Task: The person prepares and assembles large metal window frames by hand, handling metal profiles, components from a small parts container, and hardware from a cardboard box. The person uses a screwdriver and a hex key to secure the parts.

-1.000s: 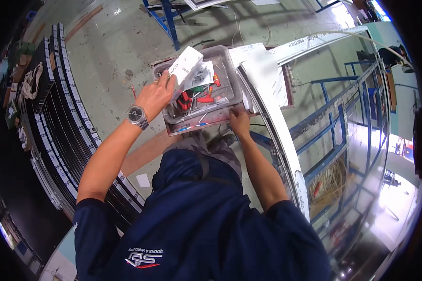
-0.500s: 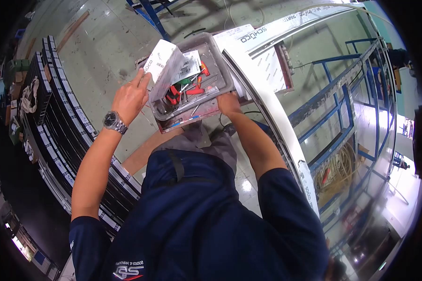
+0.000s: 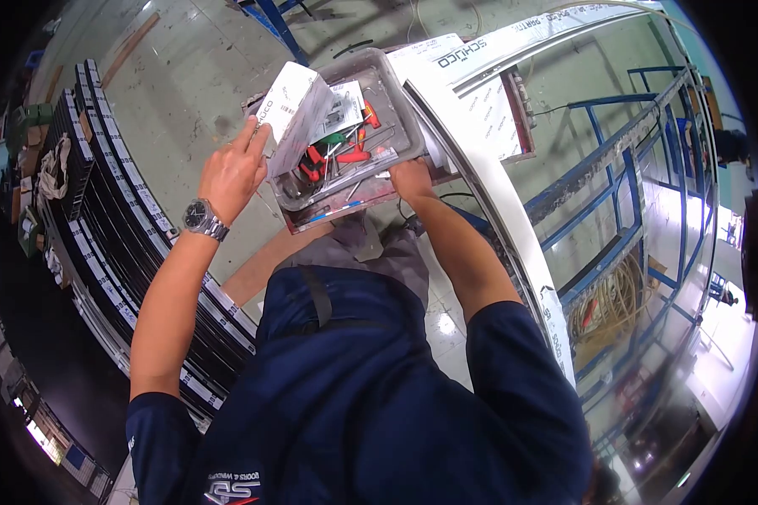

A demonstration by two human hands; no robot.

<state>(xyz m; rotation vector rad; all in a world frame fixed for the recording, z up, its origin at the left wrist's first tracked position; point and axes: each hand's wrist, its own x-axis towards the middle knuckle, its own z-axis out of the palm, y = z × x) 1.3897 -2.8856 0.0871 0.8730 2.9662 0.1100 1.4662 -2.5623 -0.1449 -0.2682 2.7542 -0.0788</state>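
My left hand (image 3: 234, 172) is at a tilted white box (image 3: 290, 93) marked SCHÜCO, index and middle fingers stretched along its face and thumb at its lower corner. The box leans over the left side of a grey plastic tray (image 3: 403, 114). Inside the tray lie red-handled tools (image 3: 354, 156), a green-handled tool (image 3: 335, 138), an orange-handled tool (image 3: 370, 114) and a printed packet (image 3: 341, 108). My right hand (image 3: 411, 177) is at the tray's near right corner, its fingers hidden below the rim. A worn red-edged surface (image 3: 337, 209) supports the tray.
A white-wrapped frame (image 3: 501, 194) runs along my right side. Beyond it stand blue metal racks (image 3: 598, 194) and a coil of cable (image 3: 602, 311). Long black profiles (image 3: 130, 202) are stacked on my left. A brown board (image 3: 265, 261) lies on the floor.
The view has shifted slightly. Both hands keep nearly the same places, the left at the white box and the right at the tray's corner.
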